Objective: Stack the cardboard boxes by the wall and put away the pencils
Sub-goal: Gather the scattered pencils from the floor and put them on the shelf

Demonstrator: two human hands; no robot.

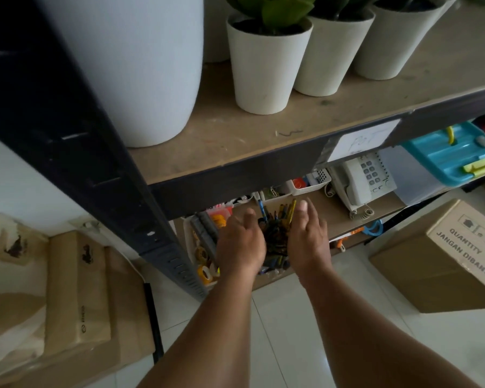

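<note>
A heap of coloured pencils (276,236) lies on the lower shelf (333,219) of a dark metal rack. My left hand (240,245) and my right hand (308,236) cup the heap from either side, palms facing each other, fingers fairly straight against the pencils. Some pencil tips stick up past my fingertips. Flat cardboard boxes (76,289) are stacked at the left by the white wall. A larger printed cardboard box (443,261) stands on the tiled floor at the right.
White plant pots (266,68) fill the upper shelf. The lower shelf also holds tape rolls (205,273), small white baskets (311,184), a white telephone (364,177), a blue tray (448,155) and blue scissors (374,226). The rack's black post (140,197) stands left of my hands.
</note>
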